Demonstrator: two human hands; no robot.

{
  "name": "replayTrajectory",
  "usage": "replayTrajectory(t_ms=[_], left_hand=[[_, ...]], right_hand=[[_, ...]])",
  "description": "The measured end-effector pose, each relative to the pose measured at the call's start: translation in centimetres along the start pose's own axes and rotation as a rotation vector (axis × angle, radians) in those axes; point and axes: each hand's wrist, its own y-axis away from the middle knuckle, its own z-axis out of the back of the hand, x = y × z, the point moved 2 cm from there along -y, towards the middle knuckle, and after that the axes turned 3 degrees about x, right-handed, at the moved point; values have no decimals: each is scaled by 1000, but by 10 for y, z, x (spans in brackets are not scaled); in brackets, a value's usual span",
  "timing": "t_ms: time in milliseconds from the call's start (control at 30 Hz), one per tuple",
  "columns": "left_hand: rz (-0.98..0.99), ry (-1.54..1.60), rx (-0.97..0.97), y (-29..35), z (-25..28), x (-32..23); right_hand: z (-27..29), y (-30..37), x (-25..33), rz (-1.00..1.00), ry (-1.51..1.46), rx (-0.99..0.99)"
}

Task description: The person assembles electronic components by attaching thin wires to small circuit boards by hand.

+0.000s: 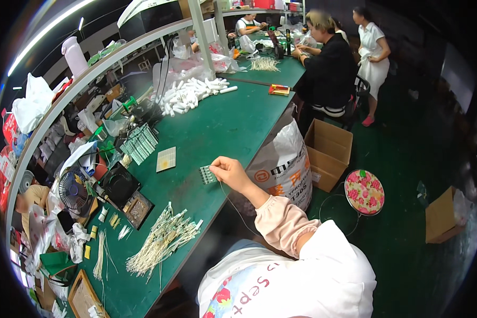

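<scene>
Thumb and fingers of my right hand (228,172) are pinched together at the right edge of a small panel of circuit boards (207,174), above the green worktable. A thin wire (233,204) trails from below the hand toward my lap; whether the fingers also grip it I cannot tell. A flat beige gridded plate (166,159) lies left of the panel. Nearer to me on the table spreads a big heap of pale wires (161,243) with small green and white ends. My left hand is out of view.
Left are a blue fan (73,186), a dark device (120,184) and green circuit strips (139,143). White tubes (188,95) are piled farther back. Right of the table stand a white sack (285,164), a cardboard box (327,151) and a flowered stool (364,192). Several people work beyond.
</scene>
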Motion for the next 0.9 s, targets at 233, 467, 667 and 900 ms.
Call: replayTrajectory(t_ms=[233, 467, 667, 900], left_hand=[[-21, 22, -13, 0, -4, 7], [23, 70, 20, -4, -4, 16], [22, 102, -6, -1, -8, 22], [-40, 122, -33, 0, -13, 32]], right_hand=[[-3, 0, -7, -4, -62, 3], [6, -4, -6, 10, 1, -23], [-1, -2, -5, 26, -51, -9], [-2, -1, -8, 11, -46, 9]])
